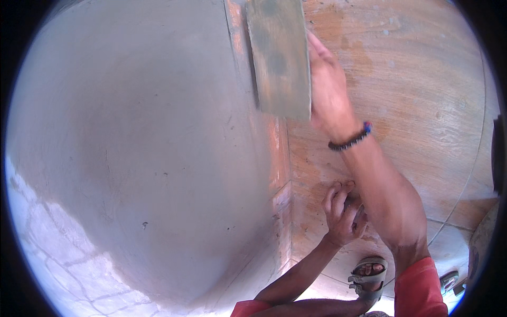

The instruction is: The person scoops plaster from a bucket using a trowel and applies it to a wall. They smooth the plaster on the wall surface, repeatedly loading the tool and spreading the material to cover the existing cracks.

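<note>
Holding a flat rectangular plastering float [280,63], the right hand [328,87] sits just to the right of the grey plastered wall [158,132], near its upper end. The float's broad face, greenish grey with brown stains, shows toward the camera, and its long left edge lies along the wall's right-hand border; whether it touches the plaster cannot be told. The right hand closes behind the float's right edge, and most of the fingers are hidden there. A black beaded bracelet [349,141] with a blue and red end circles that wrist, right of the wall. The left hand [344,214] is lower down, also right of the wall, with its fingers curled; something dark shows between them, but whether they pinch it cannot be told. Along the wall's right border runs a tile skirting strip [281,153] with orange-brown patches. Beyond it, farther right of the wall, spreads the wood-grain tile floor [417,90], with damp-looking brown patches. A strapped sandal [368,277] on a foot rests on this floor, right of the wall's lower end. Red sleeves [418,288] cover both upper arms.
</note>
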`<state>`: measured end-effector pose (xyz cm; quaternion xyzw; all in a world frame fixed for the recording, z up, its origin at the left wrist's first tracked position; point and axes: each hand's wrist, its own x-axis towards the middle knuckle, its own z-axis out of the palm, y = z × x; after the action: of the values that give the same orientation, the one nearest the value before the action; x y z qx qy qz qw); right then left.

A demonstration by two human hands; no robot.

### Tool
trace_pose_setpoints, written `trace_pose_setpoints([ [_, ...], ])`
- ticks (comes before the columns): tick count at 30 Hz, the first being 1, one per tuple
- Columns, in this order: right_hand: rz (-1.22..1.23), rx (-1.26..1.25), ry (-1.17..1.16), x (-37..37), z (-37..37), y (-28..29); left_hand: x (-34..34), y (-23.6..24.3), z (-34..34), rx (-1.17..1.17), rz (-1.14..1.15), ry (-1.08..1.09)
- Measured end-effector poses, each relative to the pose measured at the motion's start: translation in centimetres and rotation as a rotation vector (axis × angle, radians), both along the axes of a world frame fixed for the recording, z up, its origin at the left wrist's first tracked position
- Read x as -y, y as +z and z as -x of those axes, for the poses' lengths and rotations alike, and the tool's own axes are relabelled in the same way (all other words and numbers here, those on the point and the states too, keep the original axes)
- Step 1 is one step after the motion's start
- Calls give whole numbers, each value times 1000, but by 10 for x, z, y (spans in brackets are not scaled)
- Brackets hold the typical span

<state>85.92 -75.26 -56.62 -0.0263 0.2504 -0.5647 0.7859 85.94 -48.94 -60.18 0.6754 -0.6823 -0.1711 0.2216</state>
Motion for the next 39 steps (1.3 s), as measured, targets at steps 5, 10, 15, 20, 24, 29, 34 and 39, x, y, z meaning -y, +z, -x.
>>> trace_pose_setpoints([
  [5, 34, 100, 26, 16, -18, -4, -1, -1, 0, -11, 4, 22],
  [10, 107, -39, 13, 4, -26, 3, 0, -1, -3, -56, 31, -7],
  [15, 96, -182, -4, -4, -26, 6, -1, 2, 0, -81, -16, 22],
  [20, 107, -265, -27, -31, -29, 6, -28, -10, -5, -295, -175, 109],
  [24, 111, -320, 66, -72, -21, 13, -45, -23, -6, -729, -483, 319],
  [29, 2, 9, 106, -123, -16, 6, -8, -6, -5, -139, -123, -3],
  [34, 45, 78, 102, -62, 3, -12, -14, -10, -6, -139, -57, 18],
  [39, 97, 99, 48, -13, -8, -20, -1, -1, -2, -4, 1, 7],
])
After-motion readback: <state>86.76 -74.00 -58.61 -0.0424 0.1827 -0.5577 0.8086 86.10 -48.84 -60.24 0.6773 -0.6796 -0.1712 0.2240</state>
